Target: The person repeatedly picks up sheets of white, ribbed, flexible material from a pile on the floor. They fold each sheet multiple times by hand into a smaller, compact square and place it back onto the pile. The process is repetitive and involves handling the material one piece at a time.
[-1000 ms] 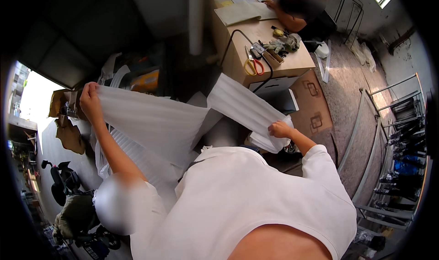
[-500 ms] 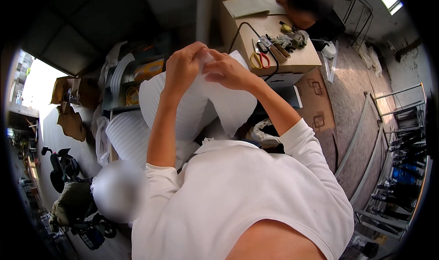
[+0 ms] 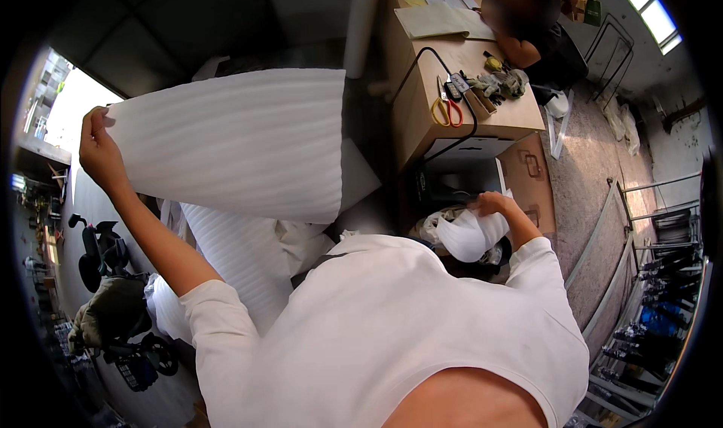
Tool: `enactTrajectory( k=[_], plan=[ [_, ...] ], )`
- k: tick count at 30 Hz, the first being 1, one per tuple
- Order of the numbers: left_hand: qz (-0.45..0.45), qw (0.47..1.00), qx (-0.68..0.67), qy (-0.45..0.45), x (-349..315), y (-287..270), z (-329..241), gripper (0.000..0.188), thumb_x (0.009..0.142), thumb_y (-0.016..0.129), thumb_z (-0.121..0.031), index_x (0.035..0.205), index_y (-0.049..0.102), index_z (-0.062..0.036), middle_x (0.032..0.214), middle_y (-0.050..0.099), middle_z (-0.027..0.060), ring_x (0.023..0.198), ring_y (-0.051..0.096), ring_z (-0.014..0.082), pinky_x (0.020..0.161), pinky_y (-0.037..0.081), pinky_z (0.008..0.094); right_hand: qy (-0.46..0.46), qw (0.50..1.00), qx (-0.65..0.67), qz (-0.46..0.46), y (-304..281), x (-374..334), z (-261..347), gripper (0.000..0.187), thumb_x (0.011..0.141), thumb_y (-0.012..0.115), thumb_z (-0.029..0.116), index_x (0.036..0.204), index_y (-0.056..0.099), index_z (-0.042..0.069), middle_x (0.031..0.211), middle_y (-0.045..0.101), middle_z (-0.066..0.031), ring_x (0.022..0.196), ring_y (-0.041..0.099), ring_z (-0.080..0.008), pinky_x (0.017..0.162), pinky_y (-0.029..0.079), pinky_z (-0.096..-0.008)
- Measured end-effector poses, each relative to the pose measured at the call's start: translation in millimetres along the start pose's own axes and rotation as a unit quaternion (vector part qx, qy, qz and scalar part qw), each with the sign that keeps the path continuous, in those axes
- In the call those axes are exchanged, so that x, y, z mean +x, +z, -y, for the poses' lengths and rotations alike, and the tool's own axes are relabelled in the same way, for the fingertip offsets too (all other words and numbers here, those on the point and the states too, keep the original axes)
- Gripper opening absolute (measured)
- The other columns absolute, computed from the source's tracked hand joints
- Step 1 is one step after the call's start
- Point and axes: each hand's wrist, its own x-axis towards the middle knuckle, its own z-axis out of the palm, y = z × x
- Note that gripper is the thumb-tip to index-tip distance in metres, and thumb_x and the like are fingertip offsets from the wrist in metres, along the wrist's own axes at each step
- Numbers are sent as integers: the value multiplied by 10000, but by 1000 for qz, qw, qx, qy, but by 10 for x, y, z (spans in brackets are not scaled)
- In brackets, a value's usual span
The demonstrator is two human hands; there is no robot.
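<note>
My left hand is closed on the left edge of a wide white foam sheet, with the fingertips over its corner. The sheet stretches out to the right across the middle of the view, faintly ribbed. Low on the right, my right hand grips a smaller piece of white foam. That piece hangs over a dark container of crumpled white material, beside the desk; its lower part is hidden by my shirt. More ribbed white foam lies below the large sheet, in front of me.
A wooden desk stands ahead right, bearing scissors, gloves and papers. Another person sits behind it. A flattened cardboard piece lies beyond the desk. Metal racks line the right; a scooter stands left.
My hands were together on the foam at the centre. Now they are far apart: the left has drawn the sheet out leftward, and the right has gone down right with a smaller foam piece.
</note>
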Motion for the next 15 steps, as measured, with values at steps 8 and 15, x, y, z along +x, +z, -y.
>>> enactTrajectory(
  k=[8,15],
  plan=[
    [256,924,-269,97,-1075,1072,-1958,78,831,517,-130,805,572,-81,666,576,74,563,544,221,543,418,283,-337,795,130,-487,-2549,-779,1843,91,692,609,62,780,609,42,938,550,-61,901,497,-233,794,370,-361],
    [380,866,-324,-10,-1271,981,-2039,114,820,564,-161,804,599,-54,674,593,25,638,552,105,611,434,241,-302,721,231,-579,-2771,-785,2081,136,665,650,43,782,584,24,742,508,-65,759,491,-247,734,387,-376]
  ],
)
